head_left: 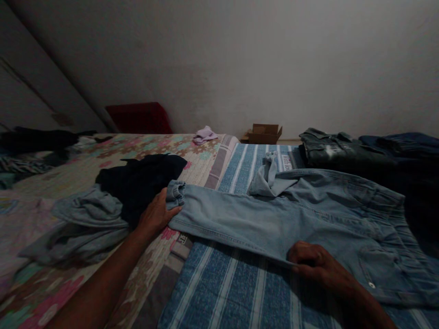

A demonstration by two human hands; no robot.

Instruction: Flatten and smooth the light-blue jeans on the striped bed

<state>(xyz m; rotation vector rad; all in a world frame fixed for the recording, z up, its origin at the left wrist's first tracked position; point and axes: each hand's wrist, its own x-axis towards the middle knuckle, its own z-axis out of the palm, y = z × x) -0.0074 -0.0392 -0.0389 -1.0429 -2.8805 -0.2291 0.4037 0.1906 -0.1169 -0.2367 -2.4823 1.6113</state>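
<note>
A pair of light blue jeans lies across the bed, its elastic waist at the right and one leg stretched out to the left. The other leg is bunched up at the far side. My left hand is at the gathered cuff, its thumb over the denim and its fingers along the cuff's edge. Closer to the waist, my right hand pinches the near edge of the same leg, fingers curled. Left of the cuff lie a dark navy garment and a grey garment in a loose heap.
Blue striped cloth lies beside a floral sheet. Folded dark clothes are stacked at the back right. A cardboard box, a small lilac cloth and a red object stand near the wall.
</note>
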